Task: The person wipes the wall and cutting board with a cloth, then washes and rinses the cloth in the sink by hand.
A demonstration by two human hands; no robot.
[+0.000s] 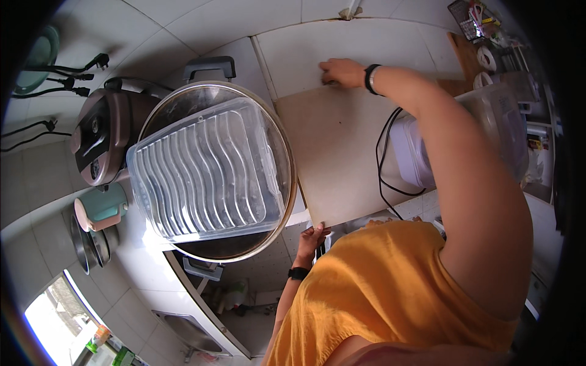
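Observation:
A flat beige board (pixel 339 151) lies in front of me, with a small dark speck on it. My left hand (pixel 312 239) pinches its near left corner, thumb on top and fingers at the edge. Out at the far edge of the board, by the tiled wall, is my right hand (pixel 344 73). Its fingers are curled and slightly blurred, so I cannot tell whether they grip anything. A black cord (pixel 379 160) loops over the right part of the board, beside a lilac plastic container (pixel 409 151) that my right forearm partly hides.
Left of the board, a ribbed clear plastic lid (pixel 206 171) rests on a large round pan (pixel 288 201) with a dark handle (pixel 210 66). Beyond are an electric cooker (pixel 114 132) and a teal jug (pixel 107 206). A sink (pixel 190 329) is lower left; a clear container (pixel 490 114) stands right.

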